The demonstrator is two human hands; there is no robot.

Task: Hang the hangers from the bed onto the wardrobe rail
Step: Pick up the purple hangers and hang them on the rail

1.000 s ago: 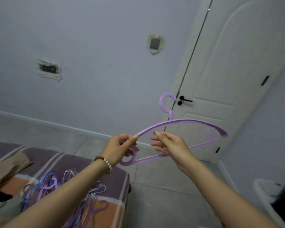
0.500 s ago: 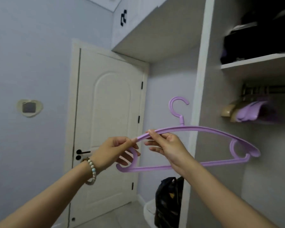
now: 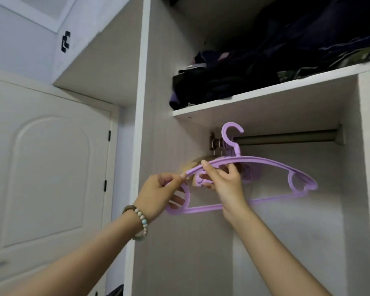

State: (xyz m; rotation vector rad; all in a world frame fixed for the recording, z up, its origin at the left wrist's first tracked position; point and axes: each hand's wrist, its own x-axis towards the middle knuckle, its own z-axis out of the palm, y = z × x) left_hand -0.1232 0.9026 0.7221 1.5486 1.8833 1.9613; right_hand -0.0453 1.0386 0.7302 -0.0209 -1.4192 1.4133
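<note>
I hold a purple plastic hanger (image 3: 271,164) up in front of the open wardrobe. My left hand (image 3: 158,194) pinches its left shoulder end. My right hand (image 3: 224,181) grips the top bar a little further right, fingers curled round it. The hanger's hook (image 3: 231,135) stands upright just in front of the left end of the metal wardrobe rail (image 3: 286,137); I cannot tell whether it touches the rail. Several purple hangers (image 3: 224,149) hang bunched at the rail's left end, partly hidden behind my right hand and the held hanger.
A white shelf (image 3: 265,97) right above the rail carries dark folded clothes (image 3: 244,67). The wardrobe's upright panel (image 3: 141,124) stands left of the rail. A white door (image 3: 49,167) is at the left. The rail's right stretch is bare.
My view has swung from the bed and door to the wardrobe. Both hands have carried the hanger up and right, so its hook now stands at the rail.
</note>
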